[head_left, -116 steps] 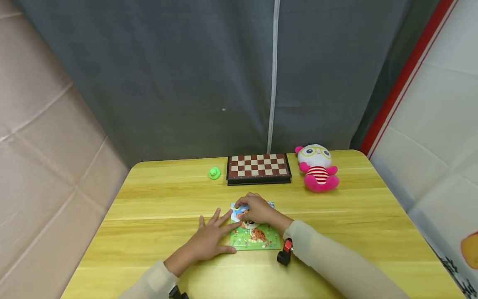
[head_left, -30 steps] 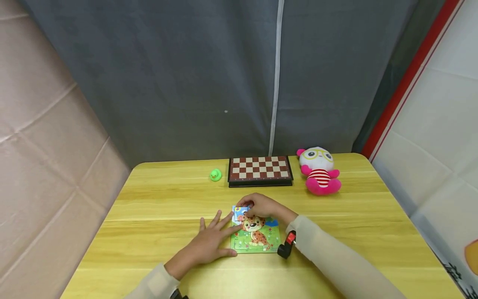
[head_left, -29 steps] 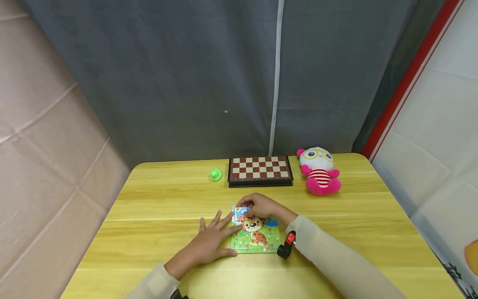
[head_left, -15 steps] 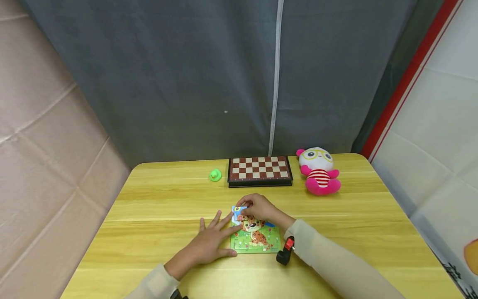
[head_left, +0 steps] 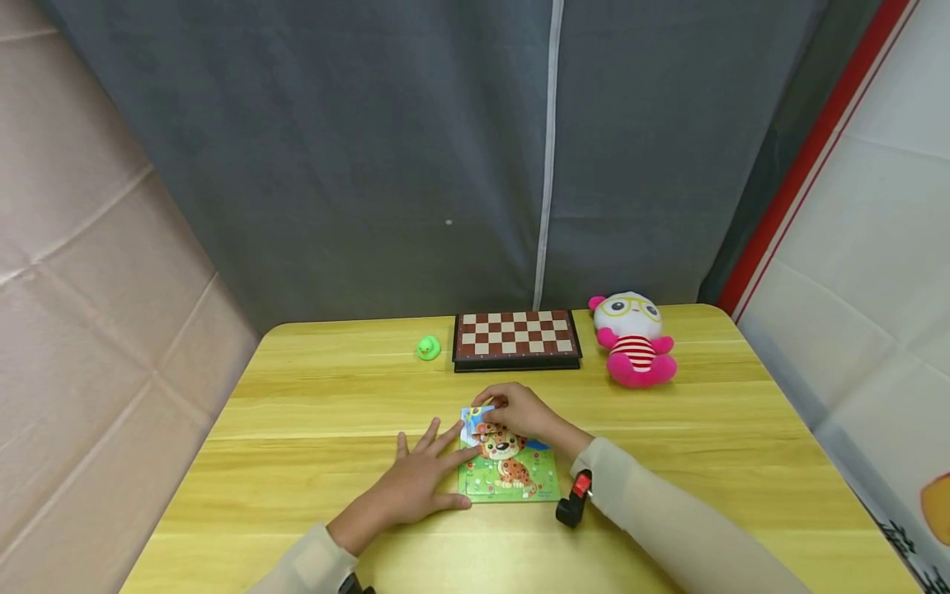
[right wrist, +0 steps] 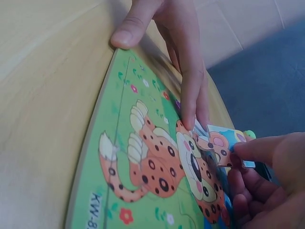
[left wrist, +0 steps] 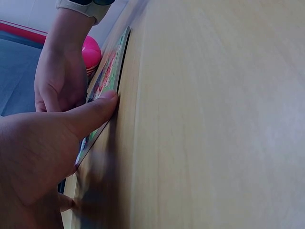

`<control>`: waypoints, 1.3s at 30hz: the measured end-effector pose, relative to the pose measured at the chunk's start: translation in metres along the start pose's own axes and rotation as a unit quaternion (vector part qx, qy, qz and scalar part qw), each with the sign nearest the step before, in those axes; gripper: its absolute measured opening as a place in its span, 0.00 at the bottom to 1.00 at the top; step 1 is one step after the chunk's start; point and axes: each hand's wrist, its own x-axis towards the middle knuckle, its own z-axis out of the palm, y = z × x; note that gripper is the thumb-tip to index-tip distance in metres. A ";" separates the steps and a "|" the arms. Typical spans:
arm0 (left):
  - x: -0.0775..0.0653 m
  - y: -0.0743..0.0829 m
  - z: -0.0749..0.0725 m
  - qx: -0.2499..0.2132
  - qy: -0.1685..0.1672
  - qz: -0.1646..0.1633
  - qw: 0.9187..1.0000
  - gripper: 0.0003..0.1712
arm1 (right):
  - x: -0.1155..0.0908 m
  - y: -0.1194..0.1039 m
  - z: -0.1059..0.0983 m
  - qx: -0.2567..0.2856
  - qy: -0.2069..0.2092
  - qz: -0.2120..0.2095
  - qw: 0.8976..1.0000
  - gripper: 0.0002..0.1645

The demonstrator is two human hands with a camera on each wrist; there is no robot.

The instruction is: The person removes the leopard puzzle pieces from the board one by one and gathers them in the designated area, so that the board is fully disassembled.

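Note:
A leopard jigsaw puzzle point(head_left: 508, 478) with a green and blue picture lies flat on the table. My right hand point(head_left: 515, 410) is over its upper left part. Between thumb and fingers it pinches a puzzle piece point(right wrist: 218, 143) showing a spotted ear and blue sky, tilted above the leopard's head. With fingers spread, my left hand point(head_left: 417, 480) rests along the board's left side. Its thumb point(left wrist: 107, 98) touches the lower left corner, and a finger point(right wrist: 190, 102) reaches onto the board near the leopard's face. In the head view, the right hand hides the puzzle's top edge.
Behind the puzzle stands a chessboard box point(head_left: 515, 340) with a brown and white checkered top. A small green rubber duck point(head_left: 428, 348) sits left of it, and a pink and white plush panda point(head_left: 634, 342) sits right. A grey curtain point(head_left: 371, 165) hangs behind the table point(head_left: 312, 396).
My right hand still pinches the piece and has shifted it slightly at the puzzle's upper left; it now sits a little farther from me. The left hand stays in place.

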 end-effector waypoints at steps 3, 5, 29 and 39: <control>0.000 0.000 0.000 0.002 -0.003 -0.003 1.000 0.45 | -0.001 0.001 -0.002 -0.008 -0.001 -0.003 1.000 0.11; 0.000 0.000 0.000 0.003 -0.003 -0.004 1.000 0.45 | -0.001 0.001 -0.004 -0.011 -0.002 0.002 1.000 0.11; 0.000 0.000 0.003 0.002 0.004 -0.006 1.000 0.45 | -0.014 0.022 -0.040 0.017 0.033 0.031 0.999 0.11; -0.001 0.000 0.002 0.005 0.006 -0.002 1.000 0.45 | -0.028 0.038 -0.063 0.005 0.039 0.039 0.998 0.11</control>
